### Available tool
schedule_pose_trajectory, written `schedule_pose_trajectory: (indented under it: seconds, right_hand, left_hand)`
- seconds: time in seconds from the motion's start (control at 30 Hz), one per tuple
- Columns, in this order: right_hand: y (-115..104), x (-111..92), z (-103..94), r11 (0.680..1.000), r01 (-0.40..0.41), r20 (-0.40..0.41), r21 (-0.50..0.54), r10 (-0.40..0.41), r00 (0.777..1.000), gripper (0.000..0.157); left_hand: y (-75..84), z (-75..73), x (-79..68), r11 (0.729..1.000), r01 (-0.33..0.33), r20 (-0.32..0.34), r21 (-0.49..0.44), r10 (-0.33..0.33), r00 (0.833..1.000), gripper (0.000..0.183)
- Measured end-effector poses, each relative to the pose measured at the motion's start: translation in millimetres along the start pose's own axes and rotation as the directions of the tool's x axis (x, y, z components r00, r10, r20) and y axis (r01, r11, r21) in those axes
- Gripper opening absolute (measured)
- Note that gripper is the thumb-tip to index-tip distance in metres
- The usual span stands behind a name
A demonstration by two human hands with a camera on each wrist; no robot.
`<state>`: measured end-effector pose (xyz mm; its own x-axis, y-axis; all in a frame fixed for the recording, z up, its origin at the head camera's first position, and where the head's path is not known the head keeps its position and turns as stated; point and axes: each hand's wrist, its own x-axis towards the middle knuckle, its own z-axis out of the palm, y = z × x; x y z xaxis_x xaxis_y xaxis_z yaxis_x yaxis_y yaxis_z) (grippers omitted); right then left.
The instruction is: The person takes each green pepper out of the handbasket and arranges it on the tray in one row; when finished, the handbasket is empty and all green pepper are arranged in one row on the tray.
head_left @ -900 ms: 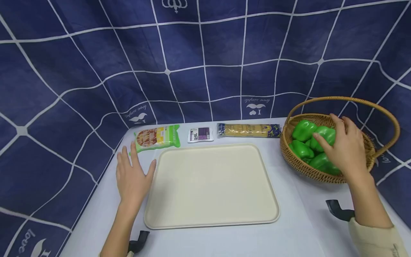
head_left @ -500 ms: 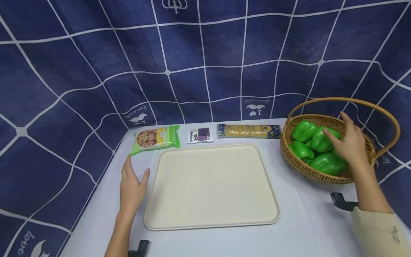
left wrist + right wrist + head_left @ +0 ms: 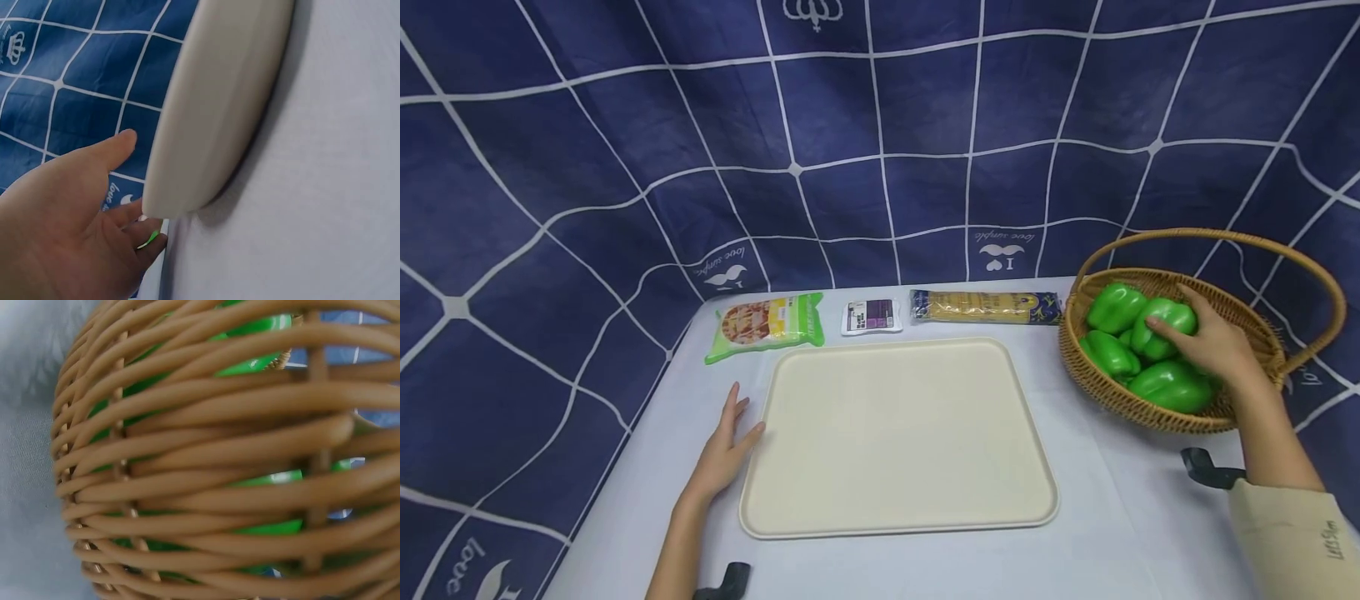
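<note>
My right hand (image 3: 1213,337) reaches into a brown wicker basket (image 3: 1120,406) and grips a green bell pepper (image 3: 1167,321), thumb at its front and index finger behind it. Several more green bell peppers (image 3: 1172,386) lie around it. In the right wrist view the basket's weave (image 3: 219,444) fills most of the frame, green showing through the gaps, and the hand is hidden. My left hand (image 3: 721,457) is at the left edge of a cream tray (image 3: 898,442), fingers relaxed and thumb tip over the rim. The left wrist view shows that hand (image 3: 75,231) beside the tray's side (image 3: 212,112).
Along the back of the white table lie a green food packet (image 3: 766,325), a small white-and-purple pack (image 3: 871,317) and a pack of pasta (image 3: 987,307). The basket's handle (image 3: 1225,235) arches over its opening. A dark blue curtain (image 3: 880,150) hangs behind.
My right hand has shifted around the bell pepper, and its thumb and index finger now close on it. My left hand has drawn back towards me, down along the tray's left side.
</note>
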<state>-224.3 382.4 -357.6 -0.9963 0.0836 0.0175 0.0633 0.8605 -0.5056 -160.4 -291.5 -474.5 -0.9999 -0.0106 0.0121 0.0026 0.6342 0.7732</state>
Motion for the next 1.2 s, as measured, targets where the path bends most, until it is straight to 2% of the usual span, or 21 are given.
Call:
schedule_pose_trajectory:
  seconds: [0.17, 0.4, 0.53, 0.63, 0.73, 1.0, 1.07, 1.2]
  right_hand:
    - [2, 0, 3.6, 1.000, 0.011, -0.026, -0.012, -0.012, 1.000, 0.081]
    - [1, -8, 9.1, 0.998, 0.061, -0.135, 0.006, -0.059, 0.989, 0.075]
    - [-1, -16, 11.9, 0.997, 0.071, -0.210, 0.034, -0.062, 0.976, 0.085]
    - [-6, -24, 14.9, 0.995, 0.073, -0.261, 0.065, -0.054, 0.964, 0.098]
    - [-14, -35, 18.6, 0.992, 0.091, -0.311, 0.083, -0.061, 0.949, 0.103]
    - [-49, -71, 33.8, 0.979, 0.161, -0.457, 0.125, -0.087, 0.885, 0.098]
    - [-63, -78, 41.0, 0.970, 0.198, -0.501, 0.140, -0.103, 0.859, 0.098]
    - [-94, -88, 53.9, 0.937, 0.314, -0.584, 0.155, -0.170, 0.794, 0.097]
  left_hand:
    - [-3.2, 3.6, -3.0, 0.999, -0.027, 0.042, 0.037, 0.026, 0.999, 0.079]
    - [-5.6, 7.0, -5.9, 0.995, -0.087, 0.064, 0.059, 0.083, 0.995, 0.075]
    - [-7.2, 7.7, -6.3, 0.994, -0.074, 0.073, 0.079, 0.068, 0.995, 0.068]
    - [-7.5, 7.3, -6.4, 0.995, -0.047, 0.078, 0.092, 0.039, 0.996, 0.063]
    - [-7.7, 6.3, -6.6, 0.995, -0.016, 0.088, 0.102, 0.007, 0.996, 0.062]
    - [-9.7, 3.2, -8.8, 0.997, 0.027, 0.104, 0.076, -0.035, 0.994, 0.057]
    - [-10.8, 2.2, -9.7, 0.997, 0.030, 0.107, 0.069, -0.038, 0.994, 0.056]
    - [-13.2, 0.2, -11.1, 0.998, 0.036, 0.113, 0.046, -0.041, 0.993, 0.054]
